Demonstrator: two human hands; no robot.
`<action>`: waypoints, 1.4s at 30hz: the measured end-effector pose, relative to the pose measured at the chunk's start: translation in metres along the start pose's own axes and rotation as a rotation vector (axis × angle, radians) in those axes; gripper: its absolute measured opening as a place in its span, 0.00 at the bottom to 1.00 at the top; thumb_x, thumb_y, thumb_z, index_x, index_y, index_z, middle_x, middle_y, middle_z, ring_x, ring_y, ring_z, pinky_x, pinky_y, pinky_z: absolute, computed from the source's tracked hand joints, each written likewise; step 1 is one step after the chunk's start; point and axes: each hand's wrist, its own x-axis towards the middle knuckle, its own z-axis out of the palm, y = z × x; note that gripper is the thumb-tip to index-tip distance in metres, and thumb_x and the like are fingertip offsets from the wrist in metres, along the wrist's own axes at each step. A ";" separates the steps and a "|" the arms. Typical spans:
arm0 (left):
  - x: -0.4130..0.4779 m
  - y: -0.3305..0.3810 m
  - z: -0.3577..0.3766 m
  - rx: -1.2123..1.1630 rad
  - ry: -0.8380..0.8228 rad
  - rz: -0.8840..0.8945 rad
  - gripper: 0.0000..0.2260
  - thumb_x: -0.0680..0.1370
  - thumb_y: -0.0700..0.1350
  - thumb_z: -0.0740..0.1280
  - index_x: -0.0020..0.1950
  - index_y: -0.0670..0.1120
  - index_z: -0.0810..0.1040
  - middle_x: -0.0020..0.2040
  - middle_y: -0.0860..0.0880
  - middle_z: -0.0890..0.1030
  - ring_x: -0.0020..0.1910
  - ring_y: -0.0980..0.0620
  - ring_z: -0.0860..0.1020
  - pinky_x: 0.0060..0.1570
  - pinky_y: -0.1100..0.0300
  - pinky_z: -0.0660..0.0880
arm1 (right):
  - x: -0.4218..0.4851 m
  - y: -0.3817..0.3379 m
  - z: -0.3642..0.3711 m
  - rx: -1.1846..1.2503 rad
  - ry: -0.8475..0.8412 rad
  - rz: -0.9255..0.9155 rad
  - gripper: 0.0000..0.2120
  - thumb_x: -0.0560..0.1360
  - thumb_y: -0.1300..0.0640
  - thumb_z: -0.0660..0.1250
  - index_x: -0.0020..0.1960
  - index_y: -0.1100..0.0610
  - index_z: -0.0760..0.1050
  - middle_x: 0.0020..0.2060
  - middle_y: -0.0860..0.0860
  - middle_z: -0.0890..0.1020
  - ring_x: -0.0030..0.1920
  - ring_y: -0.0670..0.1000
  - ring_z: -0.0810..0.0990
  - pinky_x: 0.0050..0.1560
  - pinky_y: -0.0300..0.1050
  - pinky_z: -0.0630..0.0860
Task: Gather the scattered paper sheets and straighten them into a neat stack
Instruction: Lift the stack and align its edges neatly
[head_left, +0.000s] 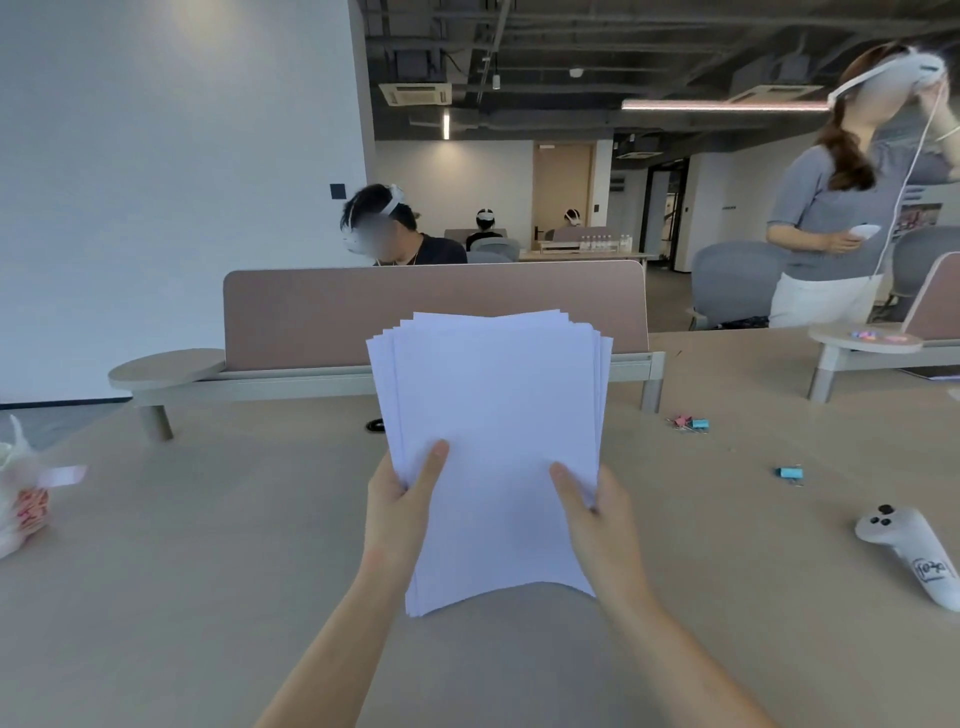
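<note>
Spreading wide beneath me is the beige table (208, 571), with a pink divider (311, 312) standing across its far side. Over the tabletop I hold the paper sheets (493, 415) upright, their edges fanned and uneven, hiding the divider's middle. My left hand (400, 514) and right hand (597, 519) grip the sides, thumbs on the front. To the right lie a white controller (904, 551) and, smaller, a blue binder clip (789, 473).

open room over the table (234, 545) on both sides of the raised paper stack (493, 441), plastic bag (21, 499) at the left edge, binder clips (693, 423) and a blue clip (789, 473) scattered right, white controller (904, 551) near the right edge, divider panel (363, 312) walling off the far side
</note>
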 end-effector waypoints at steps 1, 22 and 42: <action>-0.001 -0.003 0.001 -0.016 0.009 -0.002 0.10 0.82 0.53 0.72 0.59 0.49 0.85 0.51 0.53 0.90 0.51 0.50 0.89 0.49 0.52 0.85 | 0.000 0.004 -0.001 -0.009 0.001 0.007 0.09 0.81 0.53 0.68 0.61 0.50 0.79 0.56 0.36 0.85 0.60 0.35 0.81 0.68 0.47 0.76; 0.026 0.065 -0.059 0.226 -0.304 0.072 0.16 0.72 0.53 0.81 0.53 0.43 0.89 0.52 0.43 0.91 0.53 0.38 0.89 0.59 0.38 0.83 | 0.063 -0.148 -0.015 -1.222 -0.657 -0.529 0.07 0.82 0.48 0.63 0.55 0.51 0.74 0.36 0.45 0.75 0.44 0.55 0.75 0.37 0.46 0.70; 0.011 -0.005 -0.061 0.046 -0.044 0.090 0.13 0.74 0.49 0.81 0.53 0.43 0.86 0.50 0.46 0.91 0.52 0.39 0.89 0.51 0.42 0.85 | 0.005 0.007 -0.044 0.051 0.046 0.046 0.11 0.82 0.62 0.66 0.61 0.50 0.79 0.50 0.38 0.87 0.52 0.40 0.85 0.45 0.32 0.78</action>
